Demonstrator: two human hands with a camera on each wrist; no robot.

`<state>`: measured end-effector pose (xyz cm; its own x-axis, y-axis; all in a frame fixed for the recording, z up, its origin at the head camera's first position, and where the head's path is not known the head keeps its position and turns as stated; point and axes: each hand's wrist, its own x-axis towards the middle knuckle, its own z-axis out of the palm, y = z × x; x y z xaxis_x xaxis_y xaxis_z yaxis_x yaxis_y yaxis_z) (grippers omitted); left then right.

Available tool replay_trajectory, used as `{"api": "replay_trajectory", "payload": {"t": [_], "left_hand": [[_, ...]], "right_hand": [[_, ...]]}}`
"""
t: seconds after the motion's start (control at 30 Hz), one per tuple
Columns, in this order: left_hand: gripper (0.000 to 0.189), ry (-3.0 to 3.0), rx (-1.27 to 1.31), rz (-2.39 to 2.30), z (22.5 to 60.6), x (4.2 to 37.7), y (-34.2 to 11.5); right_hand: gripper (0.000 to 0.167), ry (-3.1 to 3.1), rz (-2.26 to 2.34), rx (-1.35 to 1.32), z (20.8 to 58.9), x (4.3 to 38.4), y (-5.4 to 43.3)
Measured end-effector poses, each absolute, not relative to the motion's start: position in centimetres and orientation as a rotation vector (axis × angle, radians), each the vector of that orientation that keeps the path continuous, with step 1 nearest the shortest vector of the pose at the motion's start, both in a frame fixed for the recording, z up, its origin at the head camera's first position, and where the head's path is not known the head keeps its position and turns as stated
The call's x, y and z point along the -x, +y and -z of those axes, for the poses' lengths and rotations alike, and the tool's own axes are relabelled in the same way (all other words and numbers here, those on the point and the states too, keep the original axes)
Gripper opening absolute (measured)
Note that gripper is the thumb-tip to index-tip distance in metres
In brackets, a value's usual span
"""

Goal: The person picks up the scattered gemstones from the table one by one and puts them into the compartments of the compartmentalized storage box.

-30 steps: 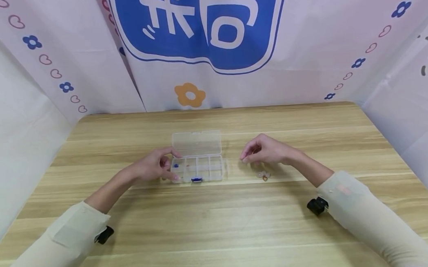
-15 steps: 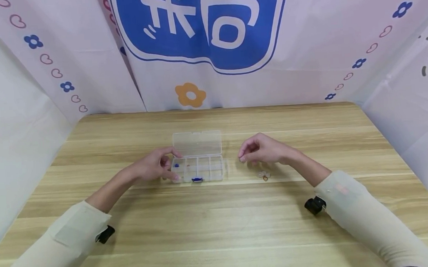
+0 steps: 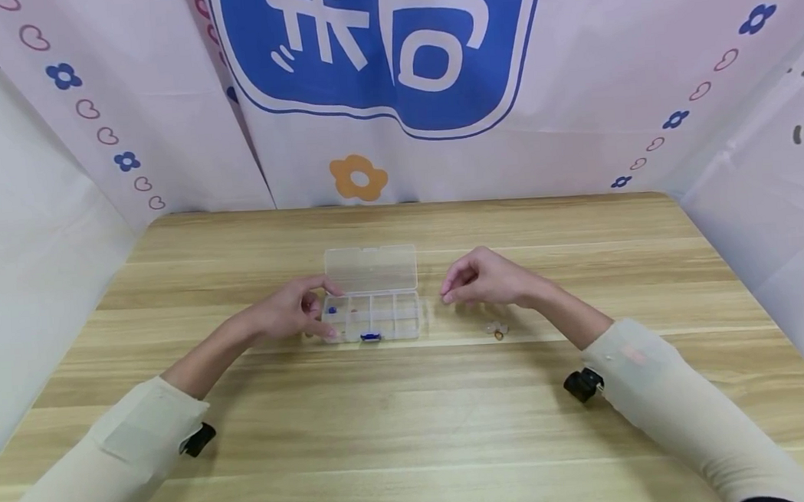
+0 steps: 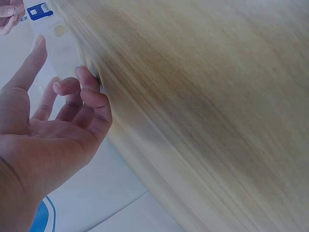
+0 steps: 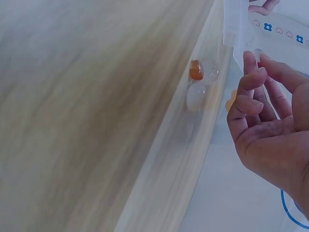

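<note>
A clear plastic compartment box (image 3: 406, 324) lies with its lid folded back; its blue latch (image 3: 370, 336) faces the near side. My left hand (image 3: 291, 311) holds the box's left end, index finger at the back corner and thumb at the front. Inside the left compartments are a small blue stone (image 3: 333, 310) and a tiny reddish one (image 3: 353, 311). Right of the box, my right hand (image 3: 483, 280) pinches a small translucent stone (image 5: 258, 51) between thumb and index finger, above the table. The other right fingers curl loosely.
On the wooden table (image 3: 413, 427), below the right hand, a small cluster holds an orange stone (image 5: 196, 70), a clear stone (image 5: 211, 71) and a whitish stone (image 5: 195, 95). A printed cloth (image 3: 507, 160) hangs behind the table's back edge.
My right hand has moved slightly left, toward the box, with the pinched stone. The left hand and the box have stayed in place.
</note>
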<state>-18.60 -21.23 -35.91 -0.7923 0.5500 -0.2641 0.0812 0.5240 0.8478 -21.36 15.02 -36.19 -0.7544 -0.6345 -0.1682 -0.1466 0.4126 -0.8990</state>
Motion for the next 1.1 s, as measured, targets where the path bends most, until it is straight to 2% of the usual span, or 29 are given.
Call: {"api": "replay_trajectory", "payload": {"t": [1.1], "left_hand": [[0.059,2.248,-0.537,-1.214,36.1,18.8,-21.4]], "right_hand": [[0.004,2.174,1.366,0.753,35.9,21.4,11.9]]}}
